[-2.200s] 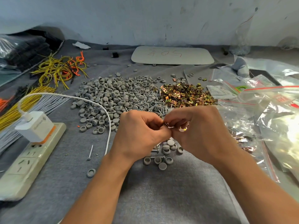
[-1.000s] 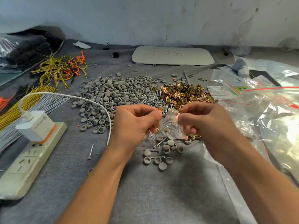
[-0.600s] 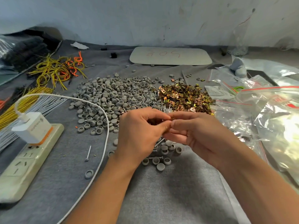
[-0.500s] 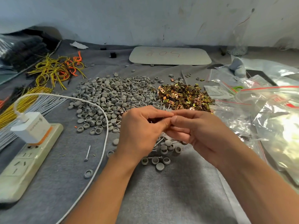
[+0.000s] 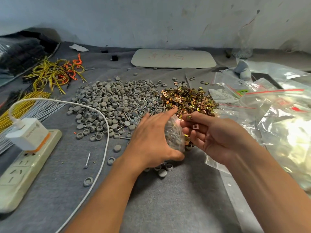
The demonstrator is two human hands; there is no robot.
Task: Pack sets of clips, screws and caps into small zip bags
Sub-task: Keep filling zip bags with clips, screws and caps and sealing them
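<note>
The left hand (image 5: 151,140) clasps a small zip bag (image 5: 174,133), thumb under it and fingers spread over its top and back. The bag is clear, crinkled plastic bulging with grey caps and silver screws, and a glint of pink-red shows near its mouth. It is held just above the middle of the counter (image 5: 168,207), its mouth turned toward the right hand (image 5: 215,137). That hand sits just beside the bag with its fingers loosely curled. Thumb and forefinger pinch a small gold clip (image 5: 189,117), and a second square clip (image 5: 195,126) lies on a finger below.

A few loose caps (image 5: 162,173) lie on the grey cloth under the hands. Beyond the hands, toward the far edge, a broad pile of grey caps (image 5: 109,105) lies next to a heap of shiny gold clips (image 5: 188,100), with a scatter of screws (image 5: 143,113) where the two meet. A single screw (image 5: 87,159) lies apart to the left.

Along the right edge is a mound of clear plastic bags (image 5: 277,115) with red zip strips. At the left edge a white charger (image 5: 27,133) is plugged into a power strip (image 5: 21,167), and its white cable (image 5: 102,157) loops across the cap pile and runs to the near edge. Yellow and orange wires (image 5: 50,73) are tangled at the far left corner. A pale board (image 5: 173,58) with red writing lies flat at the far edge.
</note>
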